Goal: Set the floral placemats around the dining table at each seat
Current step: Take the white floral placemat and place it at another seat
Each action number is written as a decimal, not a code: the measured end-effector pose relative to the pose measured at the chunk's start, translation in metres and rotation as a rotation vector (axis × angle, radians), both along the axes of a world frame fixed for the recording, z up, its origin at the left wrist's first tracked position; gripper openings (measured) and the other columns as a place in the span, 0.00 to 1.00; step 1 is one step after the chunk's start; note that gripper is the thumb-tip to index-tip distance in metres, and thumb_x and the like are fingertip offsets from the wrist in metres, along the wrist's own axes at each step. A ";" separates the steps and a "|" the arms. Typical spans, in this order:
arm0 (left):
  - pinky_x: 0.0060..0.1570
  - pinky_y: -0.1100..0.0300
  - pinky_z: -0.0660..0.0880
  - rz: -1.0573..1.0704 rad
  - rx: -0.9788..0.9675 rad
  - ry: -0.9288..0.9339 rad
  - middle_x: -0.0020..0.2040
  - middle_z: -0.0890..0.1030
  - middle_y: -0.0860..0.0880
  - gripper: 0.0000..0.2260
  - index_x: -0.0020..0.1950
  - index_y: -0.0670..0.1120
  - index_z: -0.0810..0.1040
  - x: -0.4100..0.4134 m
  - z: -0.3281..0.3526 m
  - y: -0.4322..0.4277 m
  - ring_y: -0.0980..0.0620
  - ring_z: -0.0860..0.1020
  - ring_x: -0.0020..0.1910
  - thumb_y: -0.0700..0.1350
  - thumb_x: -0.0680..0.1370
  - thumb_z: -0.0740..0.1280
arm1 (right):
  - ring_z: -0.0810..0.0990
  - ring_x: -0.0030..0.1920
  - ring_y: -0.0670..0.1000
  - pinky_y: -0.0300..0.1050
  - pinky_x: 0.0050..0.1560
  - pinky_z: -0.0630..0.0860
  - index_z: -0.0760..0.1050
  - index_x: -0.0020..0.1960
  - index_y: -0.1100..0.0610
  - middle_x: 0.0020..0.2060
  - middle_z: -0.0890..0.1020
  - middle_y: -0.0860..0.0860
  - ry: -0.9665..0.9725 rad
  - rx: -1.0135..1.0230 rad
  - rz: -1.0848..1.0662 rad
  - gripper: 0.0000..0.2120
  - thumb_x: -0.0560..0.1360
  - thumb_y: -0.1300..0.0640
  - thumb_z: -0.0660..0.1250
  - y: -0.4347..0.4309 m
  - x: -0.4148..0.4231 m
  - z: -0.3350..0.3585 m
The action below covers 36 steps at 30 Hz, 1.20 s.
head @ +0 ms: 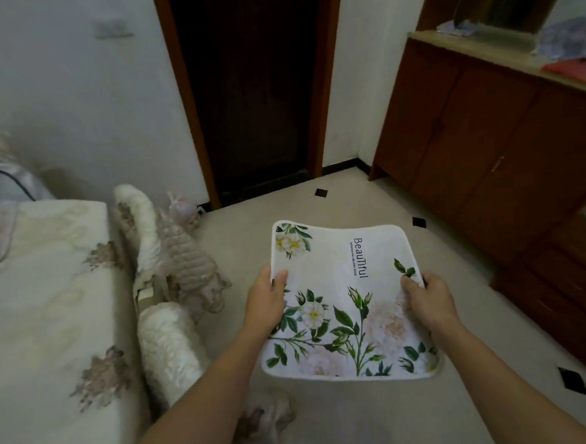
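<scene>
A: Head view, hands?
B: Left hand [267, 302] and right hand [426, 299] each pinch a side edge of the floral placemat [345, 308]. Thumbs on top, other fingers hidden underneath.
A: Position, heading?
B: Held over the floor, right of the table [49, 305]. Print up, long axis pointing away from the person.

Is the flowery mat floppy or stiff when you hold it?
Probably bendy: the placemat dips in the middle between the left hand and right hand. Likely light, since each hand only pinches an edge.
</scene>
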State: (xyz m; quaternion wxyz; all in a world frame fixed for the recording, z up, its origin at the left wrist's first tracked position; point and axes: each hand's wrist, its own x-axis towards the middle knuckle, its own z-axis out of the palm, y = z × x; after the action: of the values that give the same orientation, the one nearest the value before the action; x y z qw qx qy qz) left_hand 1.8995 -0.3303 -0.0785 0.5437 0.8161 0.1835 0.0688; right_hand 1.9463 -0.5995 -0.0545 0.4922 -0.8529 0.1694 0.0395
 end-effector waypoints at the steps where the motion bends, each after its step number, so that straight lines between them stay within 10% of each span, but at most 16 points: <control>1: 0.34 0.71 0.72 0.027 0.010 0.007 0.51 0.80 0.47 0.11 0.61 0.42 0.74 0.004 0.001 0.013 0.50 0.79 0.46 0.46 0.84 0.60 | 0.82 0.44 0.55 0.50 0.46 0.77 0.76 0.51 0.54 0.44 0.83 0.53 -0.002 0.004 0.032 0.06 0.80 0.52 0.63 0.014 0.012 0.000; 5: 0.35 0.72 0.72 0.165 0.015 -0.005 0.52 0.79 0.49 0.11 0.62 0.43 0.74 0.007 0.009 0.067 0.55 0.78 0.45 0.46 0.84 0.60 | 0.82 0.44 0.56 0.52 0.47 0.79 0.76 0.49 0.54 0.43 0.83 0.54 0.000 0.023 0.173 0.06 0.79 0.52 0.63 0.076 0.054 0.001; 10: 0.56 0.49 0.76 0.389 0.035 -0.017 0.57 0.80 0.49 0.13 0.63 0.46 0.75 -0.021 0.015 0.140 0.48 0.79 0.55 0.51 0.83 0.59 | 0.82 0.42 0.55 0.47 0.41 0.76 0.78 0.51 0.57 0.44 0.84 0.55 0.009 0.045 0.411 0.08 0.79 0.53 0.64 0.178 0.092 0.001; 22: 0.49 0.47 0.78 1.219 -0.010 0.036 0.48 0.82 0.48 0.09 0.54 0.45 0.74 -0.164 0.022 0.232 0.48 0.81 0.48 0.50 0.83 0.60 | 0.80 0.42 0.51 0.41 0.37 0.73 0.78 0.50 0.55 0.41 0.82 0.50 0.011 0.147 1.215 0.06 0.80 0.55 0.64 0.448 0.061 0.011; 36: 0.52 0.50 0.76 1.882 -0.060 0.090 0.48 0.80 0.51 0.09 0.55 0.47 0.74 -0.279 0.012 0.150 0.48 0.79 0.50 0.51 0.83 0.60 | 0.81 0.42 0.56 0.51 0.43 0.77 0.78 0.51 0.56 0.41 0.82 0.54 0.059 0.075 1.911 0.09 0.80 0.51 0.63 0.547 -0.080 -0.016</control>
State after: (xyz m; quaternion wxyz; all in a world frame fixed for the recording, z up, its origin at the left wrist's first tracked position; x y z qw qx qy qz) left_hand 1.6201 -0.1801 -0.0670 0.2780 0.3200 0.7898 0.4433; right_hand 1.8661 -0.0525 -0.0703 0.2746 -0.6129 -0.5874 0.4515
